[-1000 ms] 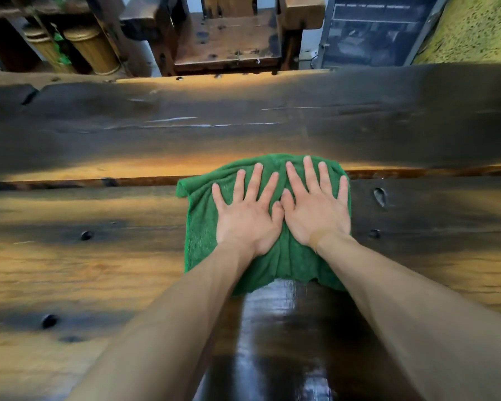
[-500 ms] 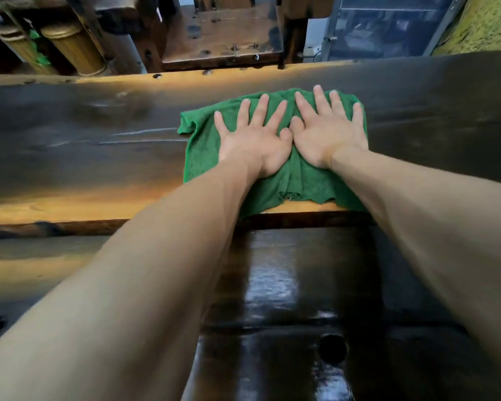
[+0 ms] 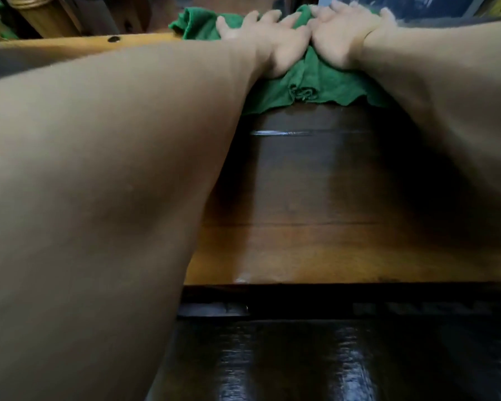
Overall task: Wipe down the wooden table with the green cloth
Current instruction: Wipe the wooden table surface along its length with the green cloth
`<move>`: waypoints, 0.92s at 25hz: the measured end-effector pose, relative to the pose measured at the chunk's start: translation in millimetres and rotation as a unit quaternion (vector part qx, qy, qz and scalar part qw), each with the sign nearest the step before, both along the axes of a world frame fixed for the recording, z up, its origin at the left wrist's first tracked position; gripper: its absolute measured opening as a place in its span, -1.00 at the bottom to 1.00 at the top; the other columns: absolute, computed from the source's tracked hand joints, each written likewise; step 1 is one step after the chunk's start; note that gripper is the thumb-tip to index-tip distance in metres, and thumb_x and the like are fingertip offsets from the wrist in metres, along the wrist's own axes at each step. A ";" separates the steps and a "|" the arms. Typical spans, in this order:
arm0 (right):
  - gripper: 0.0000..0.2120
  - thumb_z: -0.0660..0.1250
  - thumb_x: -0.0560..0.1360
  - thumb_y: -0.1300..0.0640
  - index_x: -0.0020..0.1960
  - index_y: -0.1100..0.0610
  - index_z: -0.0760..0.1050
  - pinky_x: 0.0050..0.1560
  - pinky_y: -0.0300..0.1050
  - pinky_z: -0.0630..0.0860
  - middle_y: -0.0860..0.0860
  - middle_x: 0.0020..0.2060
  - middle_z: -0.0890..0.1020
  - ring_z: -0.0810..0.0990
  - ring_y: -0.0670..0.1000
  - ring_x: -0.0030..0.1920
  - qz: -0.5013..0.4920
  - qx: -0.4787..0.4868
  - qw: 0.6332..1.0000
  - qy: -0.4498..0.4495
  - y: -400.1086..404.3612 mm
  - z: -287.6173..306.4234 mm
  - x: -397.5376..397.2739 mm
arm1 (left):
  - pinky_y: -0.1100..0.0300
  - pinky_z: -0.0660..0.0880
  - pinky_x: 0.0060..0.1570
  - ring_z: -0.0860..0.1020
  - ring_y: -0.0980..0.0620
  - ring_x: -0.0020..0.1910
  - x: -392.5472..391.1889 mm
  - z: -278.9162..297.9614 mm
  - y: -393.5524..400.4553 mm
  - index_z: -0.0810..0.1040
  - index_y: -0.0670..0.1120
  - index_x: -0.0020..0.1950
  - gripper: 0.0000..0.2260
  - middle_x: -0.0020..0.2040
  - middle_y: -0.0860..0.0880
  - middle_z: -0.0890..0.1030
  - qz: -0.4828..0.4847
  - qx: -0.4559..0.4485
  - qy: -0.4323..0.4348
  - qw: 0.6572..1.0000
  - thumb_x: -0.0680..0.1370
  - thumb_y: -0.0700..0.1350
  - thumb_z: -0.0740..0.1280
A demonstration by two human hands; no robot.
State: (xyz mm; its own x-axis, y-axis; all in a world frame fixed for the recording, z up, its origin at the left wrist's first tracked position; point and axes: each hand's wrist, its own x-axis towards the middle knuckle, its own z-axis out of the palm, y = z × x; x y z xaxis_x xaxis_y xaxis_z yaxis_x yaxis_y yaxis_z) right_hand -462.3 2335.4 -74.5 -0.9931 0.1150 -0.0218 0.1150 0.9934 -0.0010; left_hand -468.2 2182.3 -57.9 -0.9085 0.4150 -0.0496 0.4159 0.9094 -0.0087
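The green cloth (image 3: 310, 85) lies bunched at the far edge of the wooden table (image 3: 301, 250), near the top of the view. My left hand (image 3: 269, 41) presses flat on it with fingers spread. Beside it, thumbs nearly touching, my right hand (image 3: 344, 36) presses on the cloth the same way. Both arms stretch far forward and fill the sides of the view. The cloth's near hem is rumpled and its far left corner bulges past my fingers. The fingertips reach the table's far edge.
The table is made of dark and amber planks with a gap (image 3: 330, 299) between slabs; the near slab (image 3: 287, 366) shines wet. A knot hole (image 3: 114, 39) sits at the far left edge. Bamboo-like cylinders (image 3: 44, 15) stand beyond the table at top left.
Both hands have pushed the cloth away from me, from the middle plank to the far edge. The cloth has bunched up, and I have leaned forward.
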 end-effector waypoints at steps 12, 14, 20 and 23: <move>-0.44 -0.17 0.63 -0.26 0.61 -0.23 -0.14 0.52 0.29 -0.24 -0.07 0.62 -0.17 -0.20 0.04 0.61 -0.041 -0.070 0.996 -0.037 -22.3 33.5 214.0 | -0.40 -0.23 0.45 -0.19 -0.09 0.62 185.2 15.3 -22.6 -0.15 0.24 0.61 -0.44 0.65 0.05 -0.17 0.009 0.034 -0.055 0.998 0.62 0.30 -0.15; -0.44 -0.17 0.64 -0.24 0.61 -0.22 -0.18 0.52 0.30 -0.26 -0.07 0.62 -0.21 -0.24 0.04 0.60 -0.047 -0.067 0.995 -0.058 -33.8 28.6 277.0 | -0.39 -0.23 0.45 -0.23 -0.09 0.61 244.1 10.7 -30.7 -0.18 0.22 0.61 -0.43 0.64 0.04 -0.21 0.003 0.033 -0.073 0.997 0.62 0.28 -0.16; -0.44 -0.17 0.65 -0.18 0.61 -0.17 -0.23 0.52 0.27 -0.28 -0.06 0.61 -0.24 -0.29 0.03 0.59 -0.047 -0.067 0.995 -0.060 -66.4 32.9 417.1 | -0.35 -0.27 0.46 -0.25 -0.08 0.60 396.0 12.8 -53.0 -0.22 0.14 0.63 -0.45 0.64 0.00 -0.24 0.013 0.036 -0.068 0.997 0.65 0.17 -0.15; -0.45 -0.22 0.66 -0.15 0.61 -0.16 -0.27 0.52 0.27 -0.29 -0.05 0.61 -0.26 -0.30 0.04 0.59 -0.043 -0.057 0.995 -0.068 -79.9 31.0 469.6 | -0.34 -0.27 0.47 -0.27 -0.08 0.60 443.5 12.2 -64.3 -0.23 0.12 0.63 -0.45 0.64 -0.01 -0.25 0.007 0.031 -0.076 0.997 0.65 0.16 -0.16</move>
State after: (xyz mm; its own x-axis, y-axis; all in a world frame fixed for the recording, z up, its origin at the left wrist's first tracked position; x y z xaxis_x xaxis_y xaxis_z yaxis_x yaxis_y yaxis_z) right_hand 7.3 2255.5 -43.5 -0.9666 0.1885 -0.1737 0.2065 0.9741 -0.0925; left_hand -24.7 2118.1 -45.7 -0.8981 0.4088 -0.1618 0.3954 0.9119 0.1098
